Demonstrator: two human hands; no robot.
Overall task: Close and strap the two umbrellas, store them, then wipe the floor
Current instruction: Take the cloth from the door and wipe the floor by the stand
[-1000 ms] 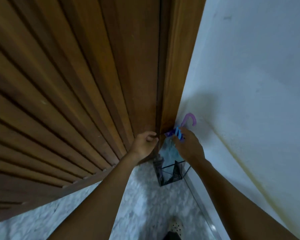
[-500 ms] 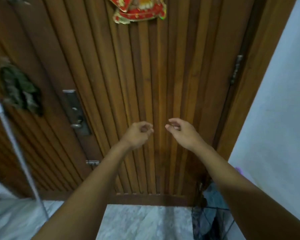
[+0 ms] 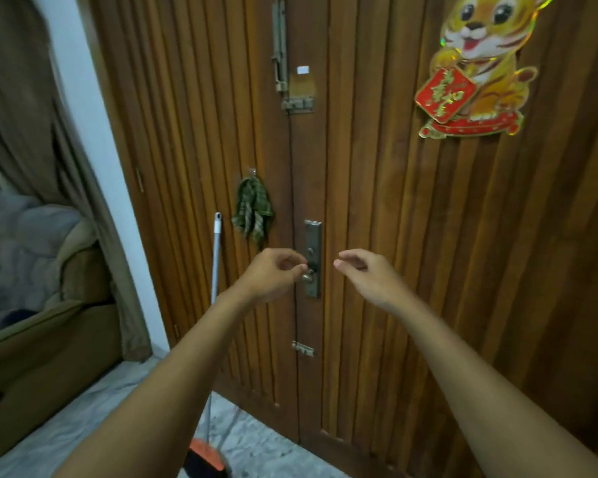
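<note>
Both hands, left hand (image 3: 273, 272) and right hand (image 3: 366, 276), hover loosely curled and empty before the door (image 3: 394, 236); no umbrellas in view. I'd take the green cloth (image 3: 252, 215) hanging just above-left, gripping it fully before wiping the floor (image 3: 256, 446).

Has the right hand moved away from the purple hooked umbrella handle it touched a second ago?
Yes. The right hand is now raised empty before the brown slatted wooden door, right of the metal lock plate; no umbrella in view.

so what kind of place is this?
Likely a home entryway, just inside the front door: a slatted wooden door with a bolt and lock plate, a sofa to the left, and a broom leaning by the door.
</note>
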